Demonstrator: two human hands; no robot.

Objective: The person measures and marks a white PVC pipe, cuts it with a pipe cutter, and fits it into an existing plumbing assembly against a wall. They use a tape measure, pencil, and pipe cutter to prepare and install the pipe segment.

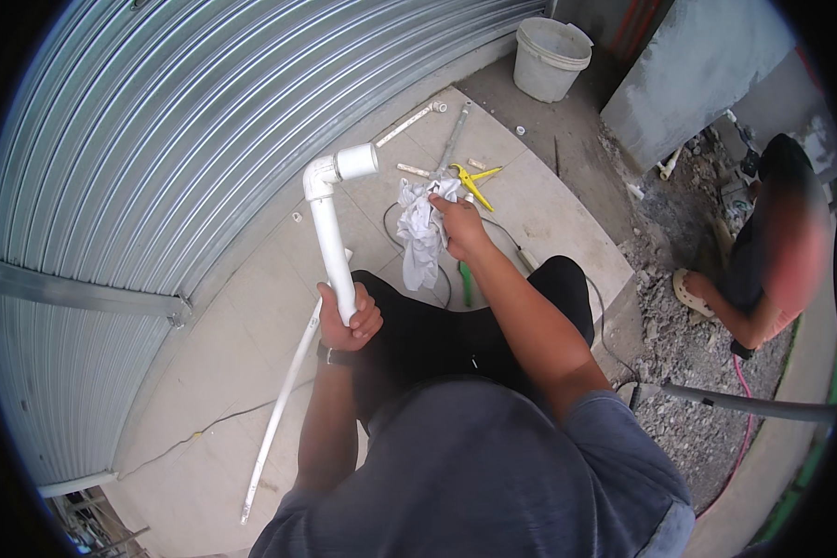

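Pipe [329, 234], white, elbow-ended: left of centre, lower end clasped in left hand [349, 322]. Cloth [422, 249], white, crumpled: centre, pinched by right hand [459, 225]. Tool [472, 186], yellow: upper centre. Bucket [549, 67], whitish: upper right.

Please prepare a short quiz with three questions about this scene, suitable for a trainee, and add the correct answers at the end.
1. Choose one. What does the left hand hold?
a) a green tool
b) a white pipe with an elbow
c) a bucket
2. True or false: the yellow tool lies on the tiled floor.
3. Fill in: the right hand is on a crumpled white ____.

Key:
1. b
2. True
3. cloth
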